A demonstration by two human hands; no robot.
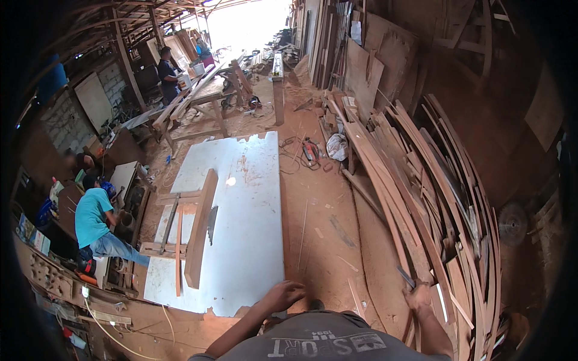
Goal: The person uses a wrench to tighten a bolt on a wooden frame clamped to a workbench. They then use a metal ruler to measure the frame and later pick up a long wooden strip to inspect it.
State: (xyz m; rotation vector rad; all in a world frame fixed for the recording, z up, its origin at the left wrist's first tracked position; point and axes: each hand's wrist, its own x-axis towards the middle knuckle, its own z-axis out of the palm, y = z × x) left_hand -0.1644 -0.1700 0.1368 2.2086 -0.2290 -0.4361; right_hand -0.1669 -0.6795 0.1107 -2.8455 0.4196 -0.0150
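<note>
A thin strip of reddish wood [404, 277] lay tilted at the near edge of the curved offcut pile [445, 198]. It was narrow and short

At the bottom centre of the frame the person's own body shows as a dark grey short-sleeved T-shirt, its chest carrying a band of pale block lettering and a small light patch beside it, all seen upside down from above. Two bare forearms come out of the shirt, one running up toward the lower middle of the frame, the other toward the lower right, and no gloves, watch or bands show on either. The left hand [283, 295] and the right hand [419, 296] are both uncovered, with the fingers plainly visible on the left one.
</note>
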